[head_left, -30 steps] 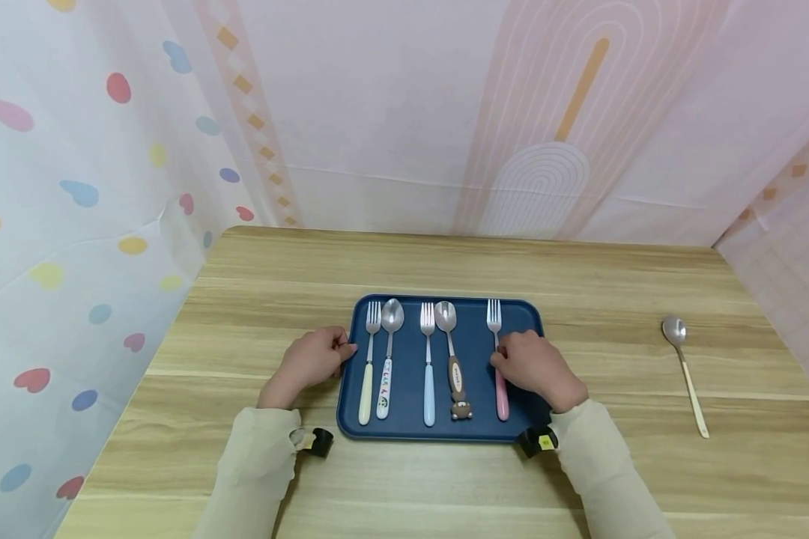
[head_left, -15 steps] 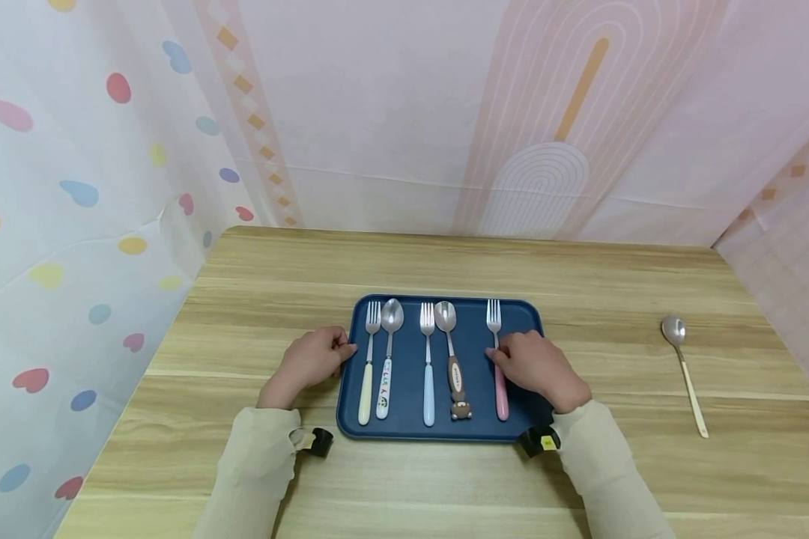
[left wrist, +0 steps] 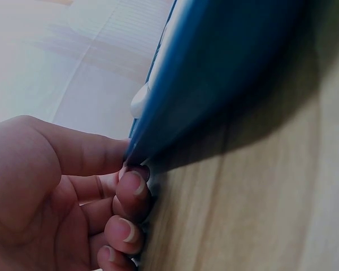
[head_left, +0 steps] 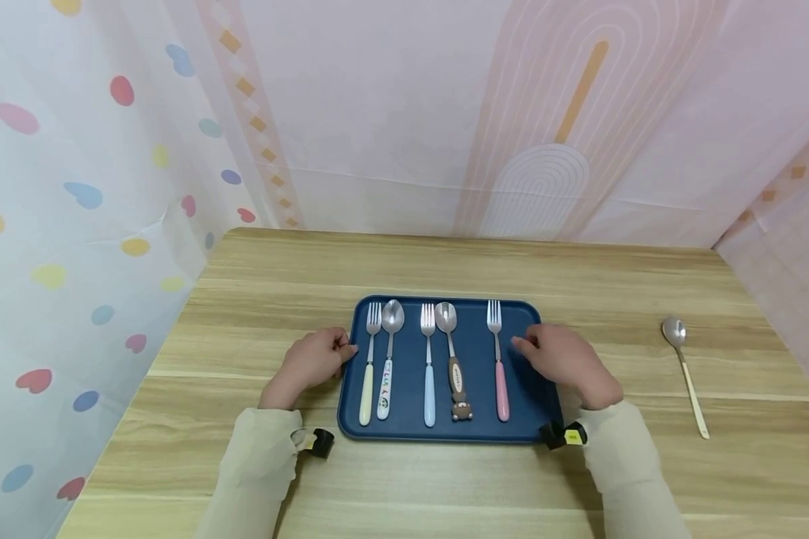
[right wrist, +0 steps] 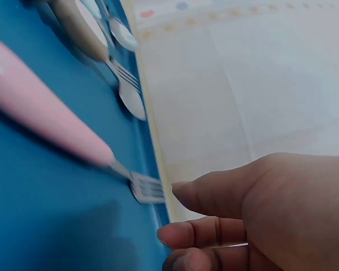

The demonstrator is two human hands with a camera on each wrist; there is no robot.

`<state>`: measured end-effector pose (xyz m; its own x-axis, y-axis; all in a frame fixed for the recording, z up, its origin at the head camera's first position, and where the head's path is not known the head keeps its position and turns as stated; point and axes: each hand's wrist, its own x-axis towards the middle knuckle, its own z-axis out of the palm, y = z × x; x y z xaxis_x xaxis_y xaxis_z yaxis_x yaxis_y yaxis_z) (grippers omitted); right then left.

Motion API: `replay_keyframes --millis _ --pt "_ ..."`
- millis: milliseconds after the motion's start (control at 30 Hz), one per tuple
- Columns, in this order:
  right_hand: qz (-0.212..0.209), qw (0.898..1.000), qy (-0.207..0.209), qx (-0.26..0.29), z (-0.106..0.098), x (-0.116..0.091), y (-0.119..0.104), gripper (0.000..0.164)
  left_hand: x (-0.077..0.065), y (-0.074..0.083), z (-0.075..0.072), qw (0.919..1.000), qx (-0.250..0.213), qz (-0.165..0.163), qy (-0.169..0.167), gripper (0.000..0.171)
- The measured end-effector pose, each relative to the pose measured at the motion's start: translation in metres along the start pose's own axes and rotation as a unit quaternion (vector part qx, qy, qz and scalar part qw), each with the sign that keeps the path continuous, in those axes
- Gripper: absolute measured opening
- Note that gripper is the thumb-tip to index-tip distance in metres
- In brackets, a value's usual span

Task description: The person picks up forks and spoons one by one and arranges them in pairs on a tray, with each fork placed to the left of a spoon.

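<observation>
In the head view a dark blue tray (head_left: 479,359) lies on the table. My left hand (head_left: 310,361) pinches its left rim between thumb and forefinger; the left wrist view shows that side of the tray (left wrist: 209,62) close up. Over the tray's right side, my right hand (head_left: 566,361) holds nothing, thumb and fingers apart. Just left of it lies a pink-handled fork (head_left: 502,393), tines pointing away. Further left on the tray are a bear-handled brown spoon (head_left: 456,378), a light blue fork (head_left: 429,393), a white patterned spoon (head_left: 384,389) and a pale yellow fork (head_left: 367,393).
A spoon with a cream handle (head_left: 691,389) lies apart on the wooden table (head_left: 613,299), to the right of the tray. Behind and to the left hangs a patterned curtain (head_left: 391,112).
My right hand has let go of the pink-handled fork and moved right, away from it. The fork stays on the tray. My left hand has not moved.
</observation>
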<state>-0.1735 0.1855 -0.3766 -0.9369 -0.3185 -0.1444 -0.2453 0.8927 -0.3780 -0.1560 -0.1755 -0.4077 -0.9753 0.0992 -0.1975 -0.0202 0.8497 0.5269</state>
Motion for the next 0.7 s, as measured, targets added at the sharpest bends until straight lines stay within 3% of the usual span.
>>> replay_keyframes --millis 700 --pt "0.023 0.999 0.034 0.007 -0.031 -0.035 0.066 0.037 0.0 0.001 -0.001 1.0 -0.006 -0.001 -0.001 0.024"
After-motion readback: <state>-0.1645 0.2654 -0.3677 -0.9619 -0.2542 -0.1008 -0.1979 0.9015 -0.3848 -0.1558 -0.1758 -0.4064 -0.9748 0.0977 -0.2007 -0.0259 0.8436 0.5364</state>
